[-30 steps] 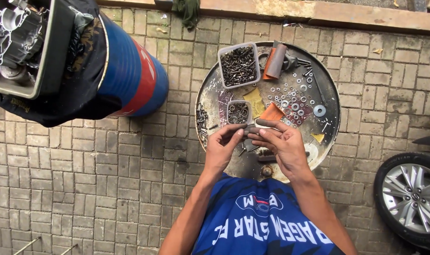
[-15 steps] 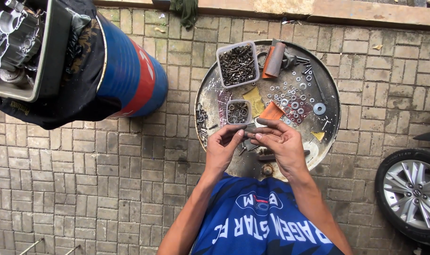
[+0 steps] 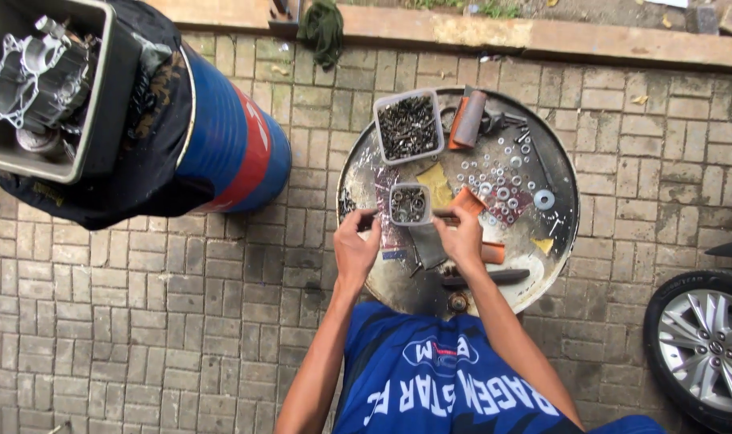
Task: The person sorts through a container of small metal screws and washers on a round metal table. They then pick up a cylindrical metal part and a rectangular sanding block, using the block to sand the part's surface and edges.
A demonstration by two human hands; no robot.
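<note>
Over the round metal tray [image 3: 559,241], the left hand [image 3: 355,249] and the right hand [image 3: 462,233] each pinch one end of a thin dark rod [image 3: 442,214]. Its long axis runs from 9 to 3 o'clock, just below the small tub of screws [image 3: 409,204]. A slip could probably knock this tub and scatter the screws.

Tray [image 3: 559,241]: large tub [image 3: 408,126] at 11 o'clock, small tub [image 3: 410,204] at 9, washers [image 3: 502,181] central; barrel [image 3: 229,145] left.
</note>
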